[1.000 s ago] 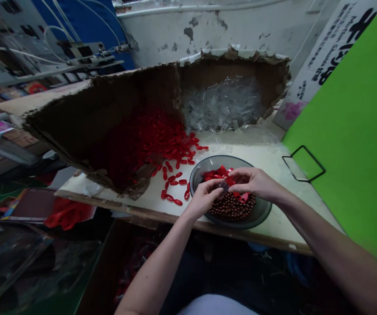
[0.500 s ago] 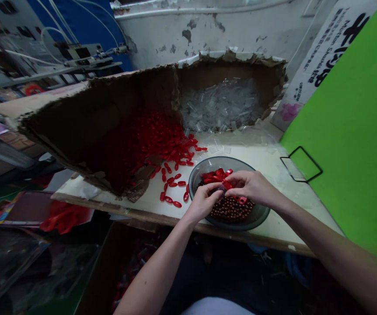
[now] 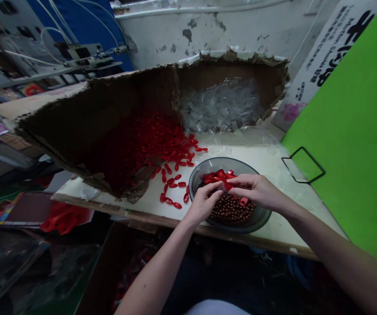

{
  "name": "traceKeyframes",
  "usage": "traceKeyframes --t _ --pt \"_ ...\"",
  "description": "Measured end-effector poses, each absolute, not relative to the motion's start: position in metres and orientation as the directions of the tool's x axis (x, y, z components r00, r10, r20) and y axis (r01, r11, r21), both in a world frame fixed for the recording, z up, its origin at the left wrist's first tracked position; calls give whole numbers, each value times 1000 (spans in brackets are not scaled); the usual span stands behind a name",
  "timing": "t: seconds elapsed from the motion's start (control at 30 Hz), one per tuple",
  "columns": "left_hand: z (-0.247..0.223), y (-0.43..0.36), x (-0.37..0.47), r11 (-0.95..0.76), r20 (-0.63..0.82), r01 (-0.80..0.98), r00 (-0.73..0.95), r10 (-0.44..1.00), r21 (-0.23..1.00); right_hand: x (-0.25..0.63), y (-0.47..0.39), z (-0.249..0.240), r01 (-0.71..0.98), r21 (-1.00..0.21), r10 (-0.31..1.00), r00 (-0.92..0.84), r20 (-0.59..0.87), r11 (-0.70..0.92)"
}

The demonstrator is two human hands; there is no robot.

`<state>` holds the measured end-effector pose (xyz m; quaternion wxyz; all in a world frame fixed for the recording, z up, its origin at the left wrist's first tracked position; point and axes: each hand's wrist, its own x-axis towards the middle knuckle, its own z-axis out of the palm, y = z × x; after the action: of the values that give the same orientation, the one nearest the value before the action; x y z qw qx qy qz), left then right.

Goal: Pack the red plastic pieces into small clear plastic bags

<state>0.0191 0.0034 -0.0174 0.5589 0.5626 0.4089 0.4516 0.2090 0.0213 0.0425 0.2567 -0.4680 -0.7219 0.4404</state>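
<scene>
My left hand and my right hand meet over a grey bowl, fingertips almost touching. A small glossy red plastic piece is pinched by my right thumb and fingers. My left fingers are closed at its near end, on something small, perhaps clear, that I cannot make out. Round brown beads fill the near part of the bowl. More red plastic pieces lie heaped at its far side, and a pinkish-red one rests under my right hand.
A torn cardboard box lies open behind the bowl; red pieces spill from its left compartment, and clear short tubes fill the right. Loose red pieces lie on the white table. A green panel stands at right.
The red piece in my right fingers has turned and now shows longer between my hands. My right hand has shifted slightly to the right; my left hand has hardly moved.
</scene>
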Motion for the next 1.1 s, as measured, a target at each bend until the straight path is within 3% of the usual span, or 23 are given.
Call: traceKeyframes --t 0.2,0.43,0.8,1.1 --pt "-17 4 16 -2 20 -65 286 958 998 213 27 41 366 -929 876 -463 -135 50" --pt "-10 3 16 32 -14 -49 332 943 998 214 30 40 366 -930 867 -476 -145 46" --pt "-13 5 16 -96 82 27 329 941 995 214 33 35 353 -935 882 -426 -201 -42" --pt "-13 6 17 -119 90 72 317 944 990 215 34 30 442 -889 878 -465 -112 121"
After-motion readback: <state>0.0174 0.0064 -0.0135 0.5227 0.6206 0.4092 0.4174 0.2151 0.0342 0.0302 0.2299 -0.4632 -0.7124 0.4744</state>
